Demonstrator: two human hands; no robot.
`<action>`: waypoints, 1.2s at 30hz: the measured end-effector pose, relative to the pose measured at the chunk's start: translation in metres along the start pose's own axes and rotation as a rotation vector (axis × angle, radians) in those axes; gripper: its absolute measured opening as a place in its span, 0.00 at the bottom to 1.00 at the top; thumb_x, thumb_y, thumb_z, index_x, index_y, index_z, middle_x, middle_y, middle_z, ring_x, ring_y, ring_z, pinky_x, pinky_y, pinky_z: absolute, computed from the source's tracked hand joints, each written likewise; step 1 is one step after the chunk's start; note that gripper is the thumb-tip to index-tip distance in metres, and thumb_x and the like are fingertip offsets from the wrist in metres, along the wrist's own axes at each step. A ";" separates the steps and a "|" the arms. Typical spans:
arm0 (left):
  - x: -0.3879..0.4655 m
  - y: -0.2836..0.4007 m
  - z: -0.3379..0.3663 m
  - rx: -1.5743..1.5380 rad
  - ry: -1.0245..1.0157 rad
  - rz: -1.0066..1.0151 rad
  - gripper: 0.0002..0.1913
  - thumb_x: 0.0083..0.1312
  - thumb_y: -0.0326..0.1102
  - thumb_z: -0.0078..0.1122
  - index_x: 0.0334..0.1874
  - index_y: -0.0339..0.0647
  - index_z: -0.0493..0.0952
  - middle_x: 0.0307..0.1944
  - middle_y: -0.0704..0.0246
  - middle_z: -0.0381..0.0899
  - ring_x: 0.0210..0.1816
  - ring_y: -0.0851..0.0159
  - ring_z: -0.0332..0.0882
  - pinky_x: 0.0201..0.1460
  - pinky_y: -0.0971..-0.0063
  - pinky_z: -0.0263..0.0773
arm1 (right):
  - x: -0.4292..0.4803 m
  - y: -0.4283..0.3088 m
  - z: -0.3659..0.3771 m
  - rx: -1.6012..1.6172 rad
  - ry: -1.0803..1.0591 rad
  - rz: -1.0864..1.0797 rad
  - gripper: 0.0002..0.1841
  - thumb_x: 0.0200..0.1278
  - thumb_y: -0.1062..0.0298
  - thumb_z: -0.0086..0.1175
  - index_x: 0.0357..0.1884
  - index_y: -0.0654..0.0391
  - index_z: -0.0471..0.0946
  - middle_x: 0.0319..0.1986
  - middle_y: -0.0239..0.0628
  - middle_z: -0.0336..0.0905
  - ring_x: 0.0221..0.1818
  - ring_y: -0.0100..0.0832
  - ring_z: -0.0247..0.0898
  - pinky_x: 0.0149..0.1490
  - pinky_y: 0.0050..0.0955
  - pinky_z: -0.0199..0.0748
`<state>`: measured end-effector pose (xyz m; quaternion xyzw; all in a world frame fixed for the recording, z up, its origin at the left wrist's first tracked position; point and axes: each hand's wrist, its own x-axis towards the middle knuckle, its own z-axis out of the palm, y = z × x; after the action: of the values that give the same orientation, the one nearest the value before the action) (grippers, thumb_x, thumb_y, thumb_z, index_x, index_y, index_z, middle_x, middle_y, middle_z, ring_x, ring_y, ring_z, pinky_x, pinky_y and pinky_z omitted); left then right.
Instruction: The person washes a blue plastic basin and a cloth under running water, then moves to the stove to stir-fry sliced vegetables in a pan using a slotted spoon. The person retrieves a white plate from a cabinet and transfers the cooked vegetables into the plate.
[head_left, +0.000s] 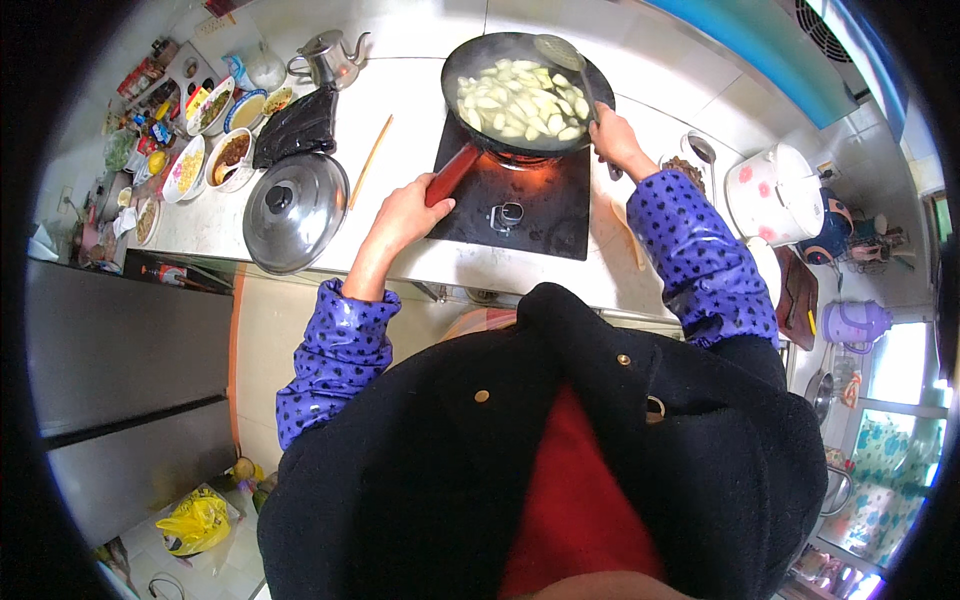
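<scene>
A dark wok (480, 139) stands over the flame of a black gas hob (555, 225). Pale sliced vegetable pieces (525, 101) lie in steaming liquid inside it. My left hand (409, 214) grips the wok's reddish handle (454, 176). In my right hand (616, 142) is the handle of a perforated metal skimmer (559, 52), whose head rests at the wok's far right rim, over the food. To the left of the hob, a domed metal lid (296, 217) with a black knob lies on the counter, beside a pair of chopsticks (373, 161).
A metal kettle (328, 60), a black plastic bag (300, 127) and bowls of food, one a brown sauce bowl (231, 157), stand left. At right are a wooden utensil (628, 234), a white rice cooker (776, 195) and a cutting board (796, 296).
</scene>
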<state>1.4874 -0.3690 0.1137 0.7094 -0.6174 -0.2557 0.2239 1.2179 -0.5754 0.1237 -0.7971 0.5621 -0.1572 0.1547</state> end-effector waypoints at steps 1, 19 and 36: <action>0.000 -0.002 0.001 0.017 0.018 0.017 0.26 0.56 0.44 0.60 0.54 0.37 0.70 0.31 0.58 0.80 0.27 0.62 0.79 0.31 0.71 0.73 | 0.008 0.005 0.002 0.060 -0.026 0.010 0.16 0.58 0.72 0.40 0.48 0.68 0.66 0.21 0.50 0.76 0.18 0.39 0.75 0.27 0.36 0.75; -0.007 0.003 0.002 0.106 0.044 -0.031 0.24 0.56 0.41 0.56 0.55 0.43 0.68 0.35 0.54 0.78 0.39 0.49 0.77 0.42 0.60 0.72 | -0.034 -0.005 0.011 0.358 -0.273 -0.116 0.36 0.48 0.74 0.54 0.64 0.58 0.58 0.20 0.40 0.73 0.17 0.30 0.69 0.25 0.30 0.70; -0.010 0.020 -0.002 0.345 -0.040 -0.024 0.38 0.57 0.25 0.46 0.69 0.69 0.49 0.34 0.58 0.79 0.37 0.53 0.79 0.38 0.62 0.72 | -0.109 0.041 0.035 0.283 0.065 -0.065 0.25 0.51 0.73 0.55 0.55 0.60 0.68 0.22 0.33 0.68 0.20 0.24 0.61 0.26 0.24 0.62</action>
<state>1.4725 -0.3615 0.1288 0.7395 -0.6478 -0.1630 0.0833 1.1632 -0.4829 0.0665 -0.7795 0.5130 -0.2655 0.2422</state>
